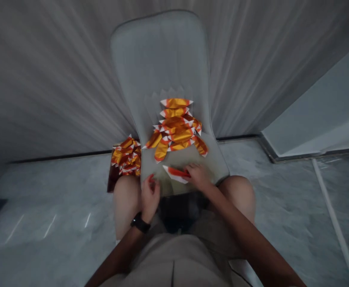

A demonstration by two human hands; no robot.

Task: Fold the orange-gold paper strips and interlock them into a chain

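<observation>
- The right hand (199,176) has its grip pinched on the end of a red and white paper piece (177,173), over the front part of the chair (162,52) seat
- The left hand (151,196) is near it, apart from the piece, fingers curled; red shows at the fingertips, but I cannot tell whether its grip is closed on anything
- Beyond both hands, gold and orange folded pieces (180,136) with white points lie overlapping on the seat, some angled out at the sides
- A dark red box (112,181), left of the chair, holds a heap of similar pieces (128,155)
- A black watch (140,223) is on the left wrist
</observation>
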